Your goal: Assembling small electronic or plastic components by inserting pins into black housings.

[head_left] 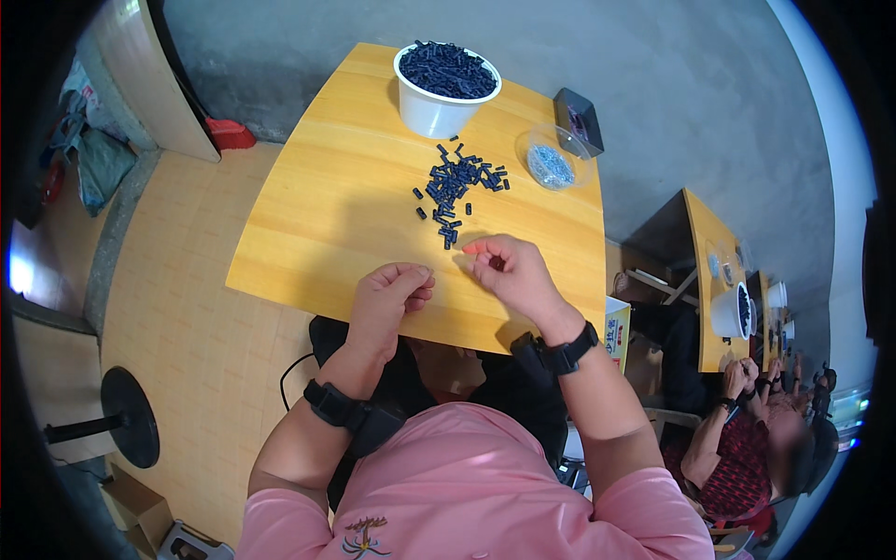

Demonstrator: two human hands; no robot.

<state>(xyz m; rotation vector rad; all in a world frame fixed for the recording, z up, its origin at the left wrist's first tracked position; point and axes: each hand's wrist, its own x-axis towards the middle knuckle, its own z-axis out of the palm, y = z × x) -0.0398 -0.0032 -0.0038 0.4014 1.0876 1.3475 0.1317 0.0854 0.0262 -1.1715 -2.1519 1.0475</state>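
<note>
Small black plastic-looking cylinders (451, 189) seem light, stiff, best pinched mid-length; left hand (385, 293) and right hand (519, 276) have narrowed fingers, contents unclear.

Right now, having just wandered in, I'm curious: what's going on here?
A person in a pink shirt is at a yellow table. The right hand is beside the near end of a loose pile of small black pieces; the left hand has its fingers curled in. Whether either grip holds something tiny, I can't tell. Beyond the pile, a white bucket is heaped with similar black pieces.
</note>
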